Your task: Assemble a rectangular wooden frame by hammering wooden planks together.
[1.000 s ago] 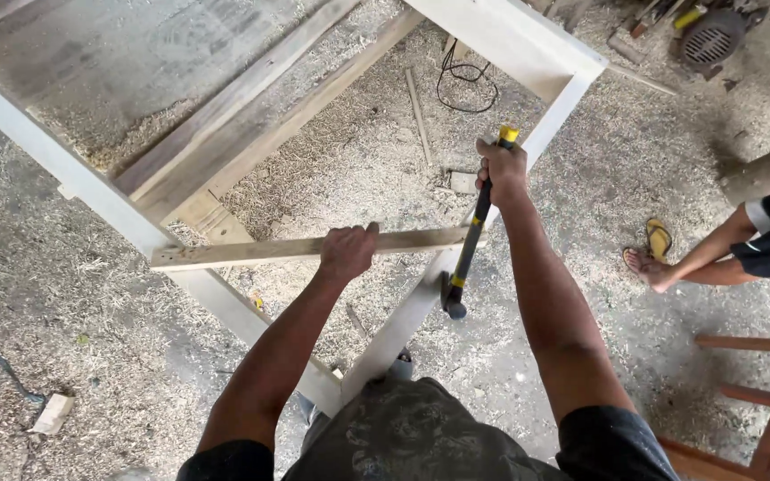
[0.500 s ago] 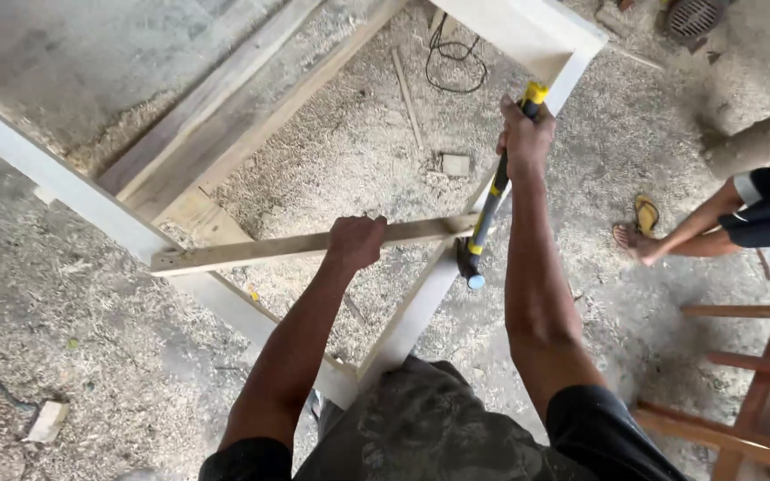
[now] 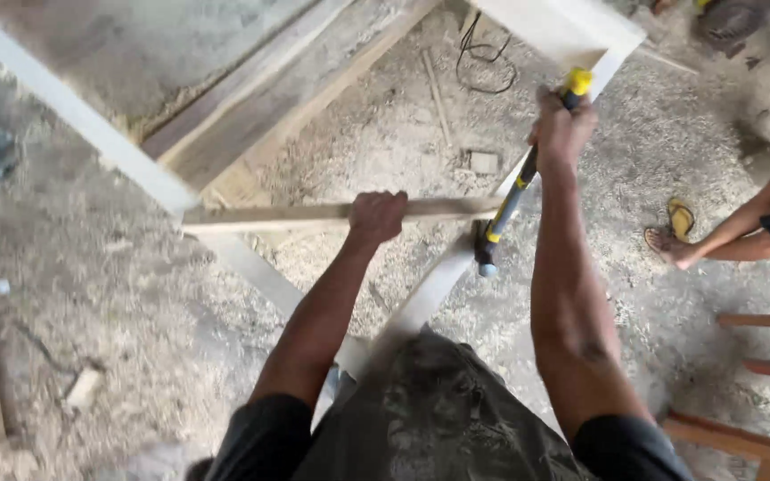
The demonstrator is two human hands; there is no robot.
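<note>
Hammer Lifted Higher Over the Held Slat

Hammer (image 3: 517,198), black-handled with yellow bands, is gripped near its yellow end by the right hand (image 3: 561,129), whose fingers are wrapped tightly around the handle. Its head hangs low, just beside the spot where the wooden slat (image 3: 314,215) meets the white frame rail (image 3: 438,281). The slat is clamped from above by the left hand (image 3: 376,216), closed over it near its middle, and is laid across the white frame from one rail to the other.

Compared with half a second ago, the right hand is seen higher and further from the body, and the hammer's head has been drawn slightly away from the joint. The left hand's grip on the slat has been kept in the same place. The sawdust floor (image 3: 634,187) has shifted in view as the camera has moved.

Motion blur softens the whole left side, so the objects lying there cannot be identified. The hammer's striking face is too small to make out. Another person's leg and sandalled foot (image 3: 670,245) are cut off by the right edge, as is a reddish wooden frame (image 3: 759,383) in the lower right corner. The far corner of the white frame is cut by the top edge.
</note>
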